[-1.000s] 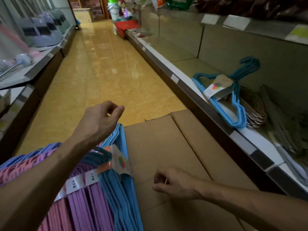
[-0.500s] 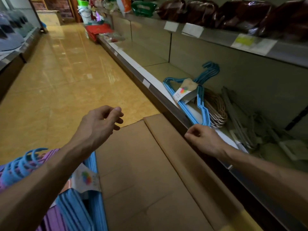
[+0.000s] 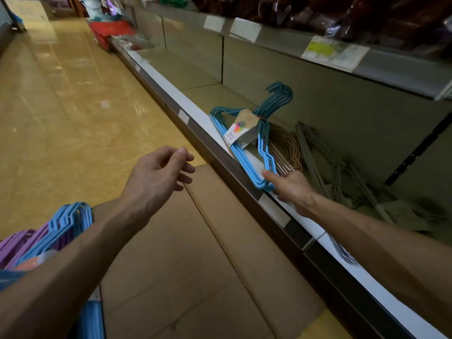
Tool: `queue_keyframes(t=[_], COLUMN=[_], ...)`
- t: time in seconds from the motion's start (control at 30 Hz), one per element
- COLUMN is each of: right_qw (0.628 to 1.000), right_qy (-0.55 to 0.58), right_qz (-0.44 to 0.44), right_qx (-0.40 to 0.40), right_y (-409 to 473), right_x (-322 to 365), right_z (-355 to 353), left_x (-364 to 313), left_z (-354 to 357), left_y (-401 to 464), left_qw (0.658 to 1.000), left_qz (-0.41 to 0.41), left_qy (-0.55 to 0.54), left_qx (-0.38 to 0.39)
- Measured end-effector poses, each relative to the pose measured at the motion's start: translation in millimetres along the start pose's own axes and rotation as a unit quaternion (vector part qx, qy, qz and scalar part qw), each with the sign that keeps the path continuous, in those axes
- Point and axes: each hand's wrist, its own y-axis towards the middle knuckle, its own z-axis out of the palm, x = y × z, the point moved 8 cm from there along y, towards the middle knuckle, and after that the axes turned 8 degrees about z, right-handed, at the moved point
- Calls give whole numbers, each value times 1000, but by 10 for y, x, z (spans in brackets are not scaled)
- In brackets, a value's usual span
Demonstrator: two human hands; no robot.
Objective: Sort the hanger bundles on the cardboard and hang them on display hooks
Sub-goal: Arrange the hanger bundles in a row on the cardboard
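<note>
Reaching farther since a moment ago, right hand [image 3: 292, 189] is touching the blue wire hanger bundle [image 3: 247, 138] at the shelf [image 3: 195, 111] edge, fingers uncurled, needing a firm corner hold, while left hand [image 3: 156, 177] is hovering loosely curled.

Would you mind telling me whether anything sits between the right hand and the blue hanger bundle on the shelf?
Nothing visible does. The right hand has already reached the blue hanger bundle and touches its lower corner at the shelf edge.

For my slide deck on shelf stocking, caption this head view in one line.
Right hand touches the blue hanger bundle on the shelf; left hand hovers over cardboard.
</note>
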Motion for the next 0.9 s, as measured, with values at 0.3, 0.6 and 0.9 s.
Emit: queue_keyframes(t=[0.3, 0.6, 0.9], right_qw=[998, 990, 990], right_qy=[55, 35, 49], right_qz=[40, 50, 11], right_qx=[-19, -128, -130], right_y=[227, 264, 185], right_x=[152, 274, 316], right_z=[221, 208, -15], left_x=[74, 192, 222], left_z=[341, 88, -283], left_y=[15, -119, -130], left_qw=[999, 999, 999], left_qz=[-24, -42, -48], left_qy=[-9, 1, 25], left_qx=[26, 27, 2])
